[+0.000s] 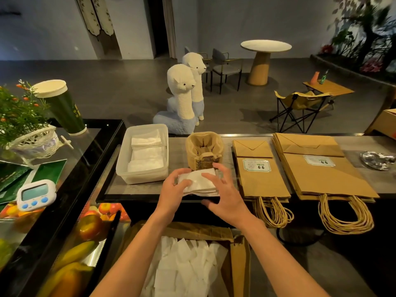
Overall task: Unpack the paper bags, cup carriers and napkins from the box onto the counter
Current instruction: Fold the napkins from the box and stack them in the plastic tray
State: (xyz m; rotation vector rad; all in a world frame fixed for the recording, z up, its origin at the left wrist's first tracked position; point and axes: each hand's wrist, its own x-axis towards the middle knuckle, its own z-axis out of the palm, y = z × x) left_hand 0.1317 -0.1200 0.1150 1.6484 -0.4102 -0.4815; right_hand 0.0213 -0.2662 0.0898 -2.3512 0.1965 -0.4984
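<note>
Grey counter (179, 150) mid-frame, plastic tub (141, 178) left, cup carrier stack (204, 150) centre, small paper bags (260, 181), large paper bags (321, 179) right, metal dish (376, 160) far right.

this looks like a small drinks shop or café. on the serving counter (177, 151) lie brown paper bags (263, 181) with price stickers (256, 165) and stacked cup carriers (204, 146). a giant display cup (62, 106) stands at the left, and beyond are a round table (265, 47) and chairs (226, 67).

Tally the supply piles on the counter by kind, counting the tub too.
Bag stacks: 2
Carrier stack: 1
Napkin stack: 1
Napkin tub: 1
Total: 5
</note>
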